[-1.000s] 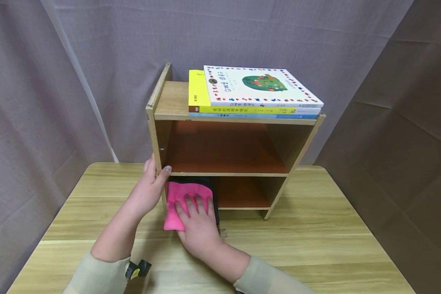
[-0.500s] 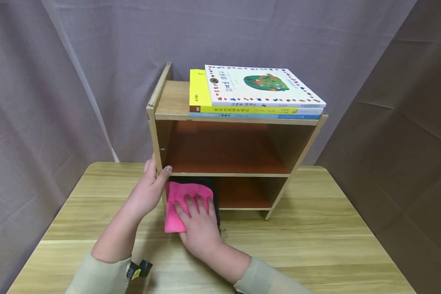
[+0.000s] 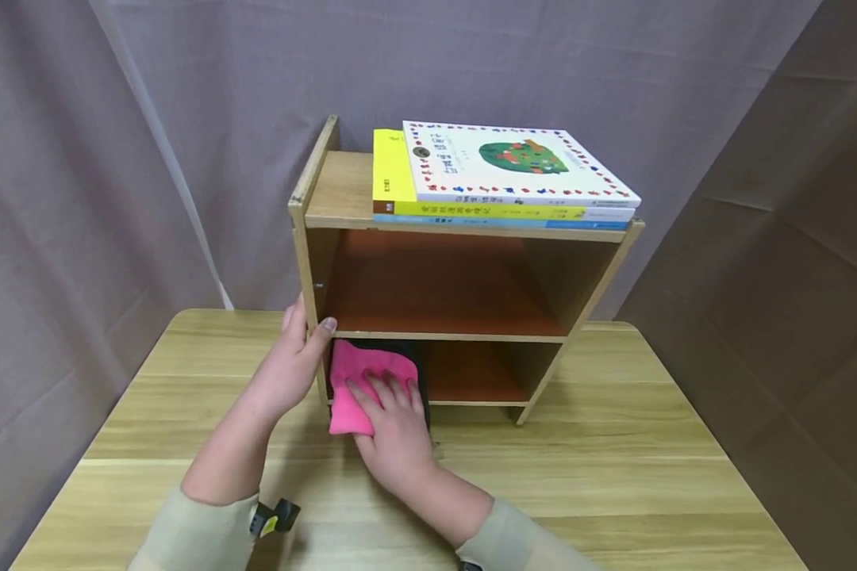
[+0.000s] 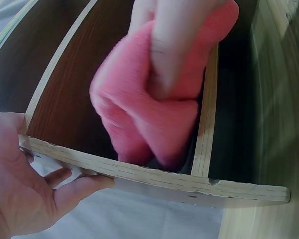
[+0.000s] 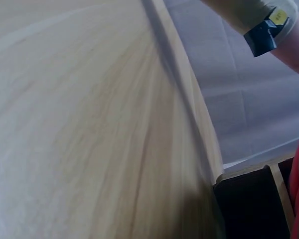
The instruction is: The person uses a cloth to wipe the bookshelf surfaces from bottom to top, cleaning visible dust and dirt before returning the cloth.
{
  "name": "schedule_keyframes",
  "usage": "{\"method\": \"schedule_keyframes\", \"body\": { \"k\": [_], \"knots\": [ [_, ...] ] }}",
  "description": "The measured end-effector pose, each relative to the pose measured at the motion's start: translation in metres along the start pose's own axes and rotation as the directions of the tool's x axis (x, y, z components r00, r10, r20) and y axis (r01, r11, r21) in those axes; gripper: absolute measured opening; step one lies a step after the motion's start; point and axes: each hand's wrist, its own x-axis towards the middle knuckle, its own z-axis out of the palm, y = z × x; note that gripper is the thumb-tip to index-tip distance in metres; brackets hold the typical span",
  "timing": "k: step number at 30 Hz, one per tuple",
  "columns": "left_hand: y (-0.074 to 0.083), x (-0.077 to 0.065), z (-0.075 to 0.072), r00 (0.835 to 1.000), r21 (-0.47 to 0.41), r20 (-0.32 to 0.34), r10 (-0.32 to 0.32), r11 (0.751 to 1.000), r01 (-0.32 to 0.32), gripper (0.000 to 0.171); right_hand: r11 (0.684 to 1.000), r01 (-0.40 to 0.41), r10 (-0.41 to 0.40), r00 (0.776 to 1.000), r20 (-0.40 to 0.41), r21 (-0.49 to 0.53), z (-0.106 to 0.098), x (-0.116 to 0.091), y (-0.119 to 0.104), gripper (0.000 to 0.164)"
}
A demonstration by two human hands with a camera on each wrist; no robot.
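Observation:
A small wooden bookshelf [image 3: 443, 337] stands upright on the table. My left hand [image 3: 291, 361] grips its left side panel [image 4: 154, 180], thumb at the front edge and the other fingers around the outer side. In the lower compartment, at its left end, my right hand [image 3: 398, 428] holds a pink cloth [image 3: 350, 400]. Its fingers lie spread over the cloth in the head view, while in the left wrist view the thumb presses into its folds. Part of the cloth hangs out past the shelf's front edge. A dark area borders the cloth's top and right side.
Several books [image 3: 507, 174] lie stacked on the bookshelf's top, a white one uppermost over a yellow one. The wooden table [image 3: 614, 476] extends around the shelf. Grey curtains [image 3: 207, 119] hang behind and at the sides. A black wrist device [image 3: 274, 517] sits at the left sleeve.
My right hand and the pink cloth have moved slightly farther into the lower compartment and to the right. My left hand keeps its grip on the side panel.

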Motion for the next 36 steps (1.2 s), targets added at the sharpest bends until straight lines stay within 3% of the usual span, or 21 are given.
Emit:
{"method": "schedule_keyframes", "body": {
  "k": [7,13,18,22,32,33,35,36],
  "knots": [
    [0.000,0.001,-0.001,1.000,0.000,0.001,-0.006,1.000,0.006,0.067,0.964,-0.092,0.097,0.995,-0.007,0.247,-0.006,0.007,0.003,0.057],
    [-0.001,0.003,-0.001,1.000,0.011,-0.006,-0.010,1.000,0.010,0.068,0.858,-0.185,0.217,0.976,-0.012,0.479,-0.012,0.013,0.003,0.051],
    [0.000,0.001,-0.001,1.000,0.011,-0.005,-0.015,1.000,0.015,0.069,0.714,-0.282,0.322,0.945,0.057,0.641,-0.015,0.018,-0.001,0.046],
    [0.001,0.001,0.000,1.000,0.007,-0.005,-0.020,1.000,0.020,0.068,0.592,-0.294,0.366,0.927,0.074,0.751,-0.017,0.023,-0.009,0.044],
    [-0.001,0.002,0.001,0.999,-0.001,-0.019,0.039,0.999,-0.039,0.065,0.392,-0.278,0.426,0.900,0.095,0.877,-0.021,0.034,-0.029,0.041],
    [-0.002,0.002,0.001,0.999,0.000,-0.020,0.038,0.999,-0.038,0.065,0.365,-0.270,0.431,0.897,0.096,0.891,-0.021,0.035,-0.030,0.039],
    [-0.002,0.002,0.002,0.999,0.002,-0.021,0.035,0.999,-0.035,0.065,0.261,-0.239,0.437,0.893,0.106,0.935,-0.022,0.038,-0.033,0.034],
    [-0.002,0.002,0.002,0.999,0.003,-0.023,0.033,0.999,-0.033,0.065,0.226,-0.231,0.442,0.890,0.111,0.946,-0.021,0.039,-0.035,0.032]
  ]
}}
